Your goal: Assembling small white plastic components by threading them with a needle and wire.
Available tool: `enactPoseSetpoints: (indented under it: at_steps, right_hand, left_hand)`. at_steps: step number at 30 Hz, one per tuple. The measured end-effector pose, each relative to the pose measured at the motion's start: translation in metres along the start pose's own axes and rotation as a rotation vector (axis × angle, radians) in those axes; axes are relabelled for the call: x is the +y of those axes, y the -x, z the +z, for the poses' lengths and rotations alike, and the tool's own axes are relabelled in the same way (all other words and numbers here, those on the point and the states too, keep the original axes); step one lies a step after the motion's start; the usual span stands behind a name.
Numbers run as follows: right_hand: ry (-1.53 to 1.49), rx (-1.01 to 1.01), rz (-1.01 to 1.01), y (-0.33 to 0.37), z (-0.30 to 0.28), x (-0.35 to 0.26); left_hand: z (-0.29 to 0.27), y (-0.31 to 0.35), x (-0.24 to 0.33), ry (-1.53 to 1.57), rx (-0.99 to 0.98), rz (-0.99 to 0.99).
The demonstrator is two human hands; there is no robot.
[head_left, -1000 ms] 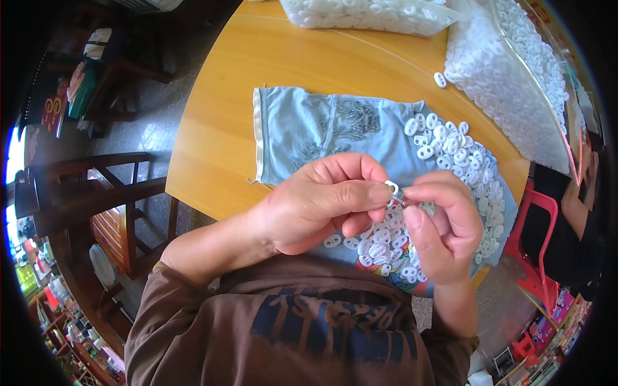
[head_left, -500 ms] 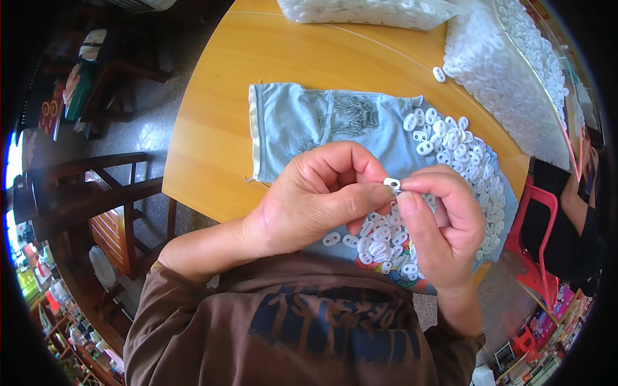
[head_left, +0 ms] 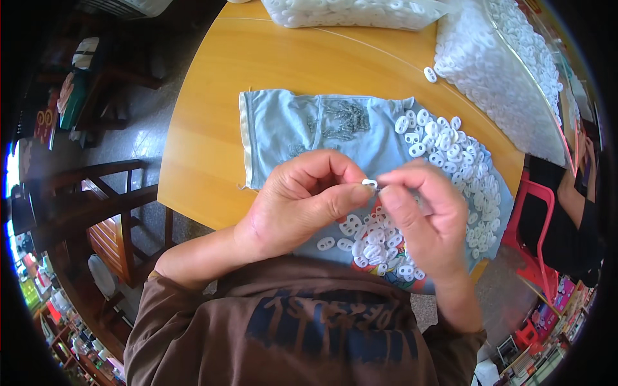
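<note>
Between the thumb and forefinger of my left hand [head_left: 306,193] is a white two-hole cord lock [head_left: 369,183]. My right hand [head_left: 428,212] is pinched close against its right side. A tiny dark bit shows at the right fingertips, too small to name. Below my hands lies a pile of white two-hole plastic pieces [head_left: 373,248], on a light blue cloth [head_left: 283,122] with a colourful print. A larger heap of the same white pieces [head_left: 450,145] spreads along the cloth's right side. Small grey slender bits [head_left: 344,122] lie in clusters on its far part.
Beneath the cloth is a yellow wooden table [head_left: 212,128] with a curved edge. Clear bags full of white pieces stand at the back [head_left: 347,14] and far right [head_left: 496,83]. A red chair [head_left: 537,219] and another person's arm [head_left: 573,196] are at the right; wooden chairs [head_left: 109,238] stand left.
Both hands stay together and shift slightly left in the picture, as does the whole table. The cord lock has tilted, and the right fingertips have changed their pinch beside it.
</note>
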State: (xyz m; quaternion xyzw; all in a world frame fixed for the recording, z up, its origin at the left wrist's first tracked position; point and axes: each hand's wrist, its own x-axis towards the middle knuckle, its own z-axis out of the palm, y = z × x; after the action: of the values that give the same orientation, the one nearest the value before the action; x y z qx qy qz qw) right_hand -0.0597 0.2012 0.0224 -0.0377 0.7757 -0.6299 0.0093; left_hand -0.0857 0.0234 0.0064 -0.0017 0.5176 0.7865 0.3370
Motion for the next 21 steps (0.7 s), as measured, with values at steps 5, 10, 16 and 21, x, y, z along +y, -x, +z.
enactPoseSetpoints:
  at_steps: [5,10,16,21]
  right_hand:
    - [0.581,0.038,-0.205,-0.037,-0.028,0.005]
    - [0.917,-0.082,-0.305,-0.051,-0.031,0.016]
    - [0.927,-0.103,-0.270,-0.058,-0.030,0.014]
    - [0.896,-0.109,-0.280,-0.057,-0.031,0.020]
  left_hand:
    - [-0.003,-0.006,0.004,0.056,0.037,0.109]
    - [-0.009,-0.006,0.009,0.095,0.076,0.111]
    - [-0.006,-0.011,0.014,0.136,0.165,0.053]
    - [-0.015,-0.011,0.010,0.156,0.105,0.050]
